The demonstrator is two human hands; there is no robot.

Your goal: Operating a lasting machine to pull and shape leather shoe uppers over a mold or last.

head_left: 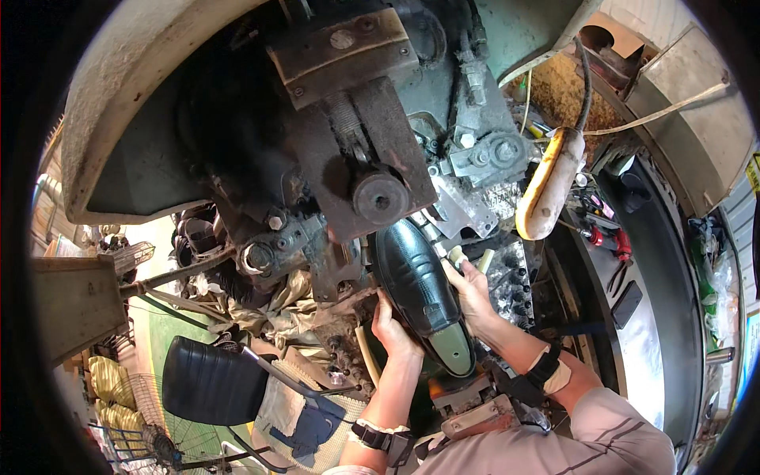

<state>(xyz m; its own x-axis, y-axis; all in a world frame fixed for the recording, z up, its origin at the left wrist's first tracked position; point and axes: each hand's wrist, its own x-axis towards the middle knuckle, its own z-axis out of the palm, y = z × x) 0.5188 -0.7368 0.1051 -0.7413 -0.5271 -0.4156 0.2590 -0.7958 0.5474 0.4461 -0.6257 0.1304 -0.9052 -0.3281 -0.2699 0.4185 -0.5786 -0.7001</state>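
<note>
A black shoe upper is stretched over a green shoe last, its toe up under the dark metal head of a machine. The bare heel end of the last points toward me. My left hand is closed along the left side of the upper, fingers partly hidden beneath it. My right hand grips the opposite side, thumb near the edge of the upper. A pale cylindrical piece sits just beyond my right fingertips. What touches the underside of the shoe is hidden.
A worn elongated lamp hangs from a cable at the right. A phone and red-handled pliers lie on the metal bench. At lower left stand a black chair and a wire fan. Metal clamps flank the shoe.
</note>
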